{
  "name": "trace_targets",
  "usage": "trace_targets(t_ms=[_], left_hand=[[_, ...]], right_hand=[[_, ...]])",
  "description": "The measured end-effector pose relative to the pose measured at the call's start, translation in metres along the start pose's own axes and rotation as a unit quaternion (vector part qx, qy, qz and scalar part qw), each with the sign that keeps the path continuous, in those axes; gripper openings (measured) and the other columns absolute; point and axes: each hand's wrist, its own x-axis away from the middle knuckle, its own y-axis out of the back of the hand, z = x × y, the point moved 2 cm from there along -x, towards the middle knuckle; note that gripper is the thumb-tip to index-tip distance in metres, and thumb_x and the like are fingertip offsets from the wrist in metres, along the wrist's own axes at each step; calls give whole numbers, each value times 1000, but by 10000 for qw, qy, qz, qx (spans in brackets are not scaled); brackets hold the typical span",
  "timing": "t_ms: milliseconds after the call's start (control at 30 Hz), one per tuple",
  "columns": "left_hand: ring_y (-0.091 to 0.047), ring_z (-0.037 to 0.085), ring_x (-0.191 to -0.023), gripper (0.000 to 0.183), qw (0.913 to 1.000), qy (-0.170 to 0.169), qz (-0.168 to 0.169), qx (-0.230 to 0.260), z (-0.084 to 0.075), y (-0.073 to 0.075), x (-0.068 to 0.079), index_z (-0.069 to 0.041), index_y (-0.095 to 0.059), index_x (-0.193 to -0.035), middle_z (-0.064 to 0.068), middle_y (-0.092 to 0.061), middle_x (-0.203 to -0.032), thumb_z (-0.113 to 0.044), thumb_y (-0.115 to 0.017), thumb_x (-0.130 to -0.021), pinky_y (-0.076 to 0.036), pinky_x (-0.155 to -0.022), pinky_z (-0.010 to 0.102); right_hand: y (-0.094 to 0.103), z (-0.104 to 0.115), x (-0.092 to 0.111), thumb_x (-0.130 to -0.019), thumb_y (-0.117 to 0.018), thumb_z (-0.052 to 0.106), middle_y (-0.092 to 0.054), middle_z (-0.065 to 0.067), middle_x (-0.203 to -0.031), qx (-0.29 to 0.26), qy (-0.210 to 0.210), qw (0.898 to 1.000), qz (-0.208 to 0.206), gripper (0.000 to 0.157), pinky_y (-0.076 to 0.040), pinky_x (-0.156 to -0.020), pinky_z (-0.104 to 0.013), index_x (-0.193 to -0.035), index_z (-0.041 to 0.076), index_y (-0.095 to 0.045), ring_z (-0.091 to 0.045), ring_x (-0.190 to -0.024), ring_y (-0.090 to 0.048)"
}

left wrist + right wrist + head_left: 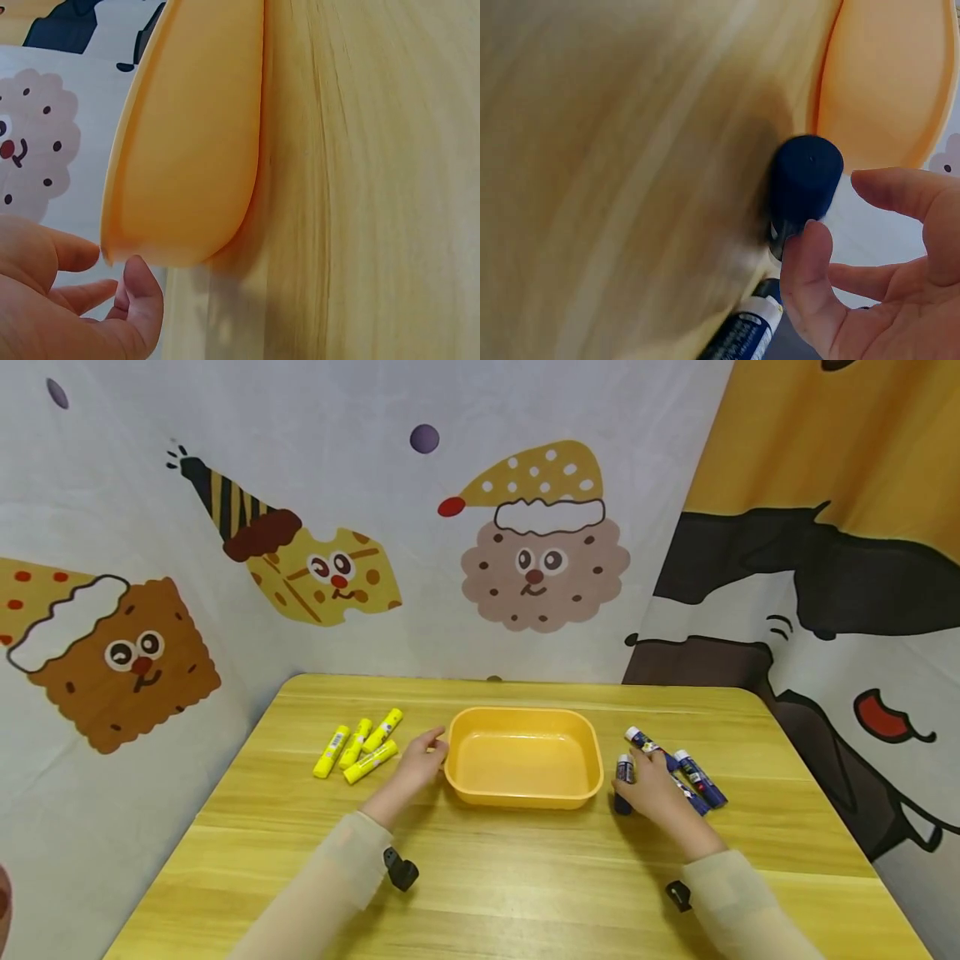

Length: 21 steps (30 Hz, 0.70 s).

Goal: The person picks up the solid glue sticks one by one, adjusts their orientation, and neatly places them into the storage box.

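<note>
An orange plastic tray [525, 760] stands mid-table. Beside its left end is my left hand [422, 758], fingers loosely bent around nothing, fingertips close to the rim; whether they touch it I cannot tell. My right hand [651, 783] reaches over a dark blue glue stick [806, 180] just right of the tray. One fingertip overlaps that stick, while another digit stands apart from it with a gap between. Around this hand lie several more blue glue sticks [701, 779] with white ends, partly hidden by the fingers.
Several yellow glue sticks [371, 762] lie in a loose group left of the tray. The wooden table [510, 877] backs onto a printed cloth [420, 635] with cartoon figures. Small black wrist devices [401, 870] show at both sleeves.
</note>
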Motion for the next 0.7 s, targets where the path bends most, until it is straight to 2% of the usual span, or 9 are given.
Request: trace_targets(t_ms=[200,467,700], left_hand=[[-55,16,-76,44,9999,-54,57,69,4,-2,-2,-1,-40,-142,18,-52,-116,-8,-44,-98,-55,-70,36],[-51,16,-81,43,9999,-52,41,141,5,-3,-6,-3,-42,-142,14,-51,-108,-6,-44,-99,-53,-70,37],[-50,16,-82,42,9997,8,64,225,5,-4,-8,-6,-43,-141,12,-50,-108,-7,-44,-99,-52,-70,36]], right_hand=[[-10,-1,-5,-85,-65,22,-28,-40,-129,5,-28,10000,-28,77,-45,-89,-58,-140,-14,-27,-48,-105,-49],[-13,-1,-15,-80,-66,18,-28,-42,-129,-15,-99,9996,251,82,-47,-86,-55,-142,-14,-23,-45,-102,-49],[-10,-2,-17,-78,-66,17,-33,-41,-130,-236,61,9996,152,78,-47,-87,-54,-139,-11,-29,-45,-107,-48]])
